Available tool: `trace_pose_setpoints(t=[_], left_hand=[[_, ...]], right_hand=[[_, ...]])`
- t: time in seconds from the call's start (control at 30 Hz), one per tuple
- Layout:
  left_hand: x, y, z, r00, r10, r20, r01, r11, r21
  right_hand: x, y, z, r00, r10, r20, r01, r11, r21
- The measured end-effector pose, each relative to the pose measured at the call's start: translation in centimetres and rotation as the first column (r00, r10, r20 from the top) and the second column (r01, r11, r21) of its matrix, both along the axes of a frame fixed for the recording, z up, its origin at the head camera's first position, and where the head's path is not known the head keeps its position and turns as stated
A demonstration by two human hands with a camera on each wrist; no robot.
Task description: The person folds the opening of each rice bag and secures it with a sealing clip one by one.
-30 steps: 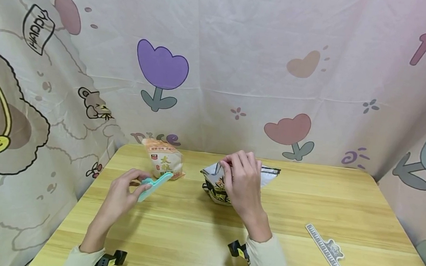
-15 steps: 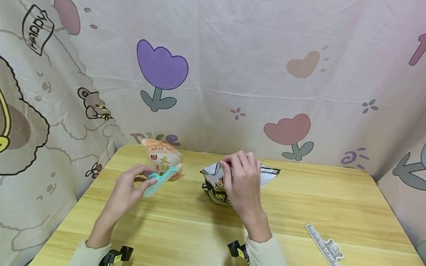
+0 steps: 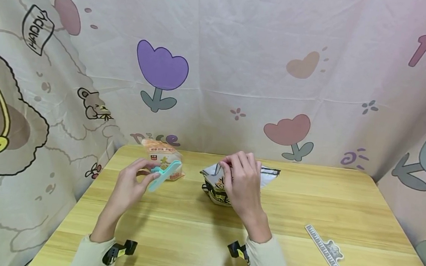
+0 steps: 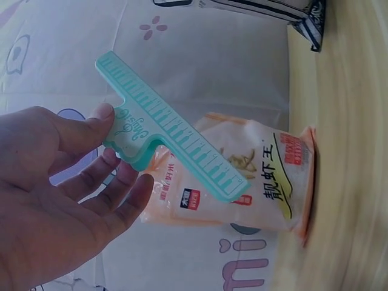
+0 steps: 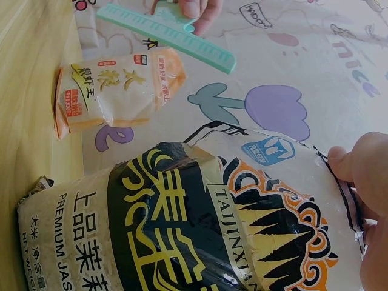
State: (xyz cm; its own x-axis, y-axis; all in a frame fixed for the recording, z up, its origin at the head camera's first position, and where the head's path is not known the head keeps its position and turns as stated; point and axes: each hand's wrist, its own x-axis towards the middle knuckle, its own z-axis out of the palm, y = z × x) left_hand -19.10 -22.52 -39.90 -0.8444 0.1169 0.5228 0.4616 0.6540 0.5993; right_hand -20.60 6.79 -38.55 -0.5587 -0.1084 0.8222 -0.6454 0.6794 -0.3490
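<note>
My left hand (image 3: 131,183) pinches a mint-green bag clip (image 4: 173,130) by its grip tab, thumb on one side and fingers on the other. The clip is long, with a piano-key print and the word Music on it. It is held up in front of the orange-and-white food bag (image 3: 173,174), overlapping it in the head view. My right hand (image 3: 244,183) pinches the top edge of a bag of rice (image 5: 163,224), black, gold and white, which stands upright on the table. In the head view that hand hides much of the rice bag.
A second bag clip (image 3: 329,256), white and grey with piano keys, lies on the right of the wooden table (image 3: 194,247). A printed cloth (image 3: 220,56) hangs behind the table and along its sides.
My left hand has moved to the right and a little away from me, carrying the green clip toward the rice bag. My right hand has stayed at the rice bag's top.
</note>
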Motion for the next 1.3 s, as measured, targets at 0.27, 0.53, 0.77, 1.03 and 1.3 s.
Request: trace_pose_setpoints(t=[0.27, 0.53, 0.77, 1.03, 1.3], left_hand=[[-0.5, 0.7, 0.6, 1.000, -0.029, -0.004, 0.029, 0.999, 0.028], [-1.0, 1.6, 1.0, 0.998, -0.052, 0.029, 0.050, 0.996, 0.067], [-1.4, 2.4, 1.4, 0.997, -0.074, 0.038, 0.070, 0.994, 0.081], [-2.1, 3.0, 1.5, 0.993, -0.104, 0.049, 0.099, 0.990, 0.096], [-1.9, 4.5, 2.5, 0.985, -0.155, 0.069, 0.143, 0.977, 0.158]], right_hand=[[0.0, -0.1, 0.0, 1.000, -0.001, -0.001, 0.001, 1.000, -0.001], [0.1, -0.1, -0.1, 1.000, 0.003, 0.008, -0.003, 1.000, 0.001], [0.0, -0.1, -0.1, 1.000, 0.001, -0.004, -0.001, 1.000, -0.001], [-0.2, -0.1, -0.1, 1.000, 0.001, -0.010, -0.001, 1.000, -0.003], [-0.2, -0.1, -0.3, 1.000, -0.005, -0.006, 0.005, 1.000, 0.001]])
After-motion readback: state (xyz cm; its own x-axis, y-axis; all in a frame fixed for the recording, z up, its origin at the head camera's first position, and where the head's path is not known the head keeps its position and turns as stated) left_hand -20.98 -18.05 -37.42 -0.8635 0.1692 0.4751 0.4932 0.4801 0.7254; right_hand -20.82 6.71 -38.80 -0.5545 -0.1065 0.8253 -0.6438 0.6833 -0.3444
